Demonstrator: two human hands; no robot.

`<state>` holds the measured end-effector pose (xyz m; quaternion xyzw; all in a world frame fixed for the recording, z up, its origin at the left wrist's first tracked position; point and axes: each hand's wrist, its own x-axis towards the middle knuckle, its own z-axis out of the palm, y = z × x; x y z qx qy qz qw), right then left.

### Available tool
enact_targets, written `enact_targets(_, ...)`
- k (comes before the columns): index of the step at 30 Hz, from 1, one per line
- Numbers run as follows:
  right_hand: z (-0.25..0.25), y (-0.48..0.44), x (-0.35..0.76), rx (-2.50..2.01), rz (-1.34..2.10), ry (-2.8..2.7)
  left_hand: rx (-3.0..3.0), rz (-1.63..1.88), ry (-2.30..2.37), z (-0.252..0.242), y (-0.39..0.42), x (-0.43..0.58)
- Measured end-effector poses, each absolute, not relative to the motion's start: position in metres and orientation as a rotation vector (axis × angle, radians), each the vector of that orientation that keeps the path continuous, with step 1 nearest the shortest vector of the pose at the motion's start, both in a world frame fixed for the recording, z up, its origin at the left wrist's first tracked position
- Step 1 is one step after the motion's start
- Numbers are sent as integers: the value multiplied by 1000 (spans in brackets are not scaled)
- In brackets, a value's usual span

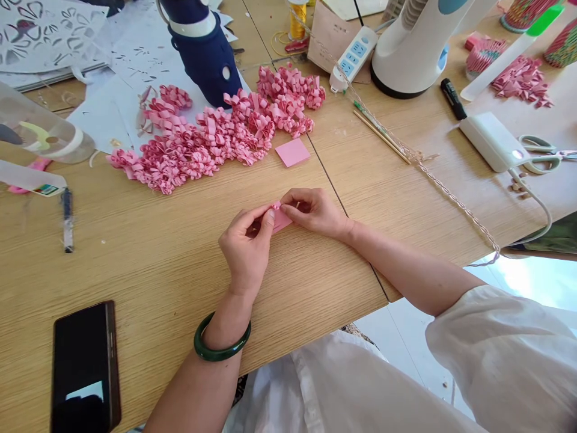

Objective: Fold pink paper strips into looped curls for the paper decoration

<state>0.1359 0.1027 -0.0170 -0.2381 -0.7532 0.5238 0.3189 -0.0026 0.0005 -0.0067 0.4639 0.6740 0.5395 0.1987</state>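
Note:
My left hand (247, 243) and my right hand (315, 210) meet over the wooden table (157, 264), both pinching one small pink paper piece (280, 219) between fingertips. A green bangle (220, 343) circles my left wrist. Just beyond the hands lies a flat pink paper square (293, 152). Behind it spreads a large heap of curled pink paper pieces (216, 135).
A black phone (85, 364) lies at the near left, a pen (67, 219) further left. A dark blue bottle (205, 51) stands behind the heap. To the right are a white fan base (415, 54), power strip (354, 57), black marker (453, 99), white box (493, 141), scissors (541, 153) and wooden sticks (381, 135).

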Motion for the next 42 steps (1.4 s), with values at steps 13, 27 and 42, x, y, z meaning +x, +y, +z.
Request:
enact_targets(13, -16, 101, 135, -612, 1366, -1974, 1173, 1527, 1846, -8, 1, -2)
enact_targets(27, -16, 101, 136, -639, 1376, -2002, 1174, 1519, 1813, -15, 2, -5)
enact_targets(42, -17, 103, 136, -613, 1396, -1996, 1357, 1562, 1810, -13, 2, -9)
